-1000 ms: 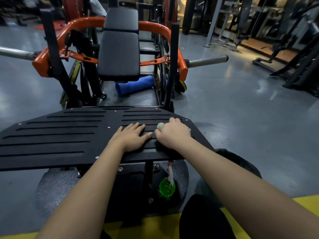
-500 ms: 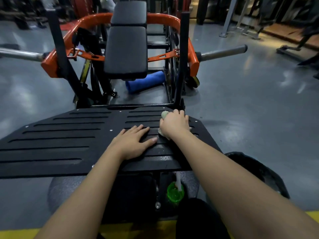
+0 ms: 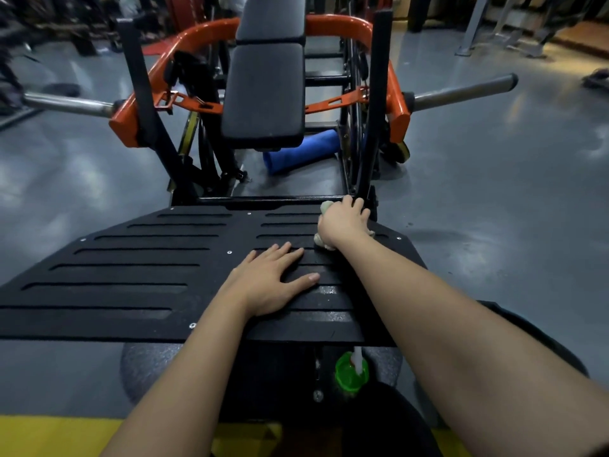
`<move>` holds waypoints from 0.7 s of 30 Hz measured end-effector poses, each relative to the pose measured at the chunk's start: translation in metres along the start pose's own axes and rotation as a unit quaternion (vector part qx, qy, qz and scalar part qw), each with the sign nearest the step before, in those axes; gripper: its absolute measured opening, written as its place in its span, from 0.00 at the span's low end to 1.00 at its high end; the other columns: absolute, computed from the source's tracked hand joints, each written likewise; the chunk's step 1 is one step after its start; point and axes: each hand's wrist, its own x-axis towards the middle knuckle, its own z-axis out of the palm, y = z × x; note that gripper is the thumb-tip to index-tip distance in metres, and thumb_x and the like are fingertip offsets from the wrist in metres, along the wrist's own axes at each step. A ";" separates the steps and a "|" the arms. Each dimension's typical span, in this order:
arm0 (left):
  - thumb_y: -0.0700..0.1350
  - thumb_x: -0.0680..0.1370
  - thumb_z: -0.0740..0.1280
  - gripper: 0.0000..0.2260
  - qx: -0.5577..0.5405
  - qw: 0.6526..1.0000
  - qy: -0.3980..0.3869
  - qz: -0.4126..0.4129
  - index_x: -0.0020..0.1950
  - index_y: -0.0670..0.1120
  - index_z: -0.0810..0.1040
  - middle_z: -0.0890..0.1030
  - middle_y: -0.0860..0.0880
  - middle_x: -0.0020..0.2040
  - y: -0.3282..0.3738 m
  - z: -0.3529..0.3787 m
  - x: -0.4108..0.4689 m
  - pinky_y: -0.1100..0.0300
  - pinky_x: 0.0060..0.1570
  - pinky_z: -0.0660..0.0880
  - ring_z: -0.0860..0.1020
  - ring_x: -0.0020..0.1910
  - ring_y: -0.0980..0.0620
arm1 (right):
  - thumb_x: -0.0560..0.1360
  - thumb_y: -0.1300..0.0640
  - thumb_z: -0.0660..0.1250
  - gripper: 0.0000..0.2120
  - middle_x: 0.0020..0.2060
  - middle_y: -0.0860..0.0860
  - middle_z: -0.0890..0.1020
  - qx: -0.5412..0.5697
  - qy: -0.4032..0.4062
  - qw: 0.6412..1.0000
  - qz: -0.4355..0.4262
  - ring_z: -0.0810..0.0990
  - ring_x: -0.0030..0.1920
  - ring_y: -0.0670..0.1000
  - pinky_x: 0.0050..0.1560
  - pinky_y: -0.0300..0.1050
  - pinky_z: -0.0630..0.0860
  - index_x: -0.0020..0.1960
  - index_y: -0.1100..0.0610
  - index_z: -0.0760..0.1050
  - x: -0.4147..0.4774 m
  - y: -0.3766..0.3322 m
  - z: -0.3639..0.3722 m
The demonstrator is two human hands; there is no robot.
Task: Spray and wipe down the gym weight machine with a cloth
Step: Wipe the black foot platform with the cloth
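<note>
Gripping a pale crumpled cloth on the black slotted metal footplate, your right hand sits up-right of your flat, straight-fingered left hand; green spray bottle lower centre.

Crumpled cloth on black footplate

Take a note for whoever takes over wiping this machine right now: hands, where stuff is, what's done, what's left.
Left hand: flat on the black footplate, holding nothing.
Right hand: grips the cloth, pressed on the plate's far right corner.
Spray bottle: green, below the plate's near edge.
Done: plate's right side in progress; near strips look damp.
Left: probably the plate's left side, back pad, orange frame.
</note>
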 end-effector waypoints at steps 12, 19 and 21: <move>0.74 0.77 0.52 0.34 -0.010 1.000 0.005 -0.009 0.82 0.65 0.53 0.48 0.64 0.82 -0.002 0.003 0.004 0.59 0.77 0.41 0.44 0.80 0.64 | 0.80 0.54 0.59 0.26 0.70 0.57 0.64 0.002 0.021 1.000 -0.008 0.63 0.68 0.60 0.68 0.53 0.62 0.76 0.63 0.62 0.089 -0.019 0.019; 0.75 0.76 0.50 0.35 -0.009 1.000 0.003 -0.006 0.82 0.64 0.53 0.48 0.62 0.83 -0.004 0.004 0.006 0.56 0.80 0.41 0.45 0.80 0.64 | 0.80 0.53 0.57 0.19 0.65 0.58 0.77 -0.021 -0.036 0.996 -0.081 0.74 0.64 0.61 0.57 0.53 0.71 0.68 0.56 0.74 0.069 -0.009 0.000; 0.74 0.77 0.51 0.35 -0.006 1.000 0.005 -0.003 0.82 0.63 0.54 0.49 0.61 0.83 -0.003 0.004 0.006 0.56 0.80 0.41 0.46 0.81 0.63 | 0.82 0.51 0.53 0.20 0.65 0.57 0.78 -0.014 -0.048 0.993 -0.105 0.76 0.64 0.62 0.55 0.52 0.71 0.67 0.55 0.76 0.048 0.001 -0.015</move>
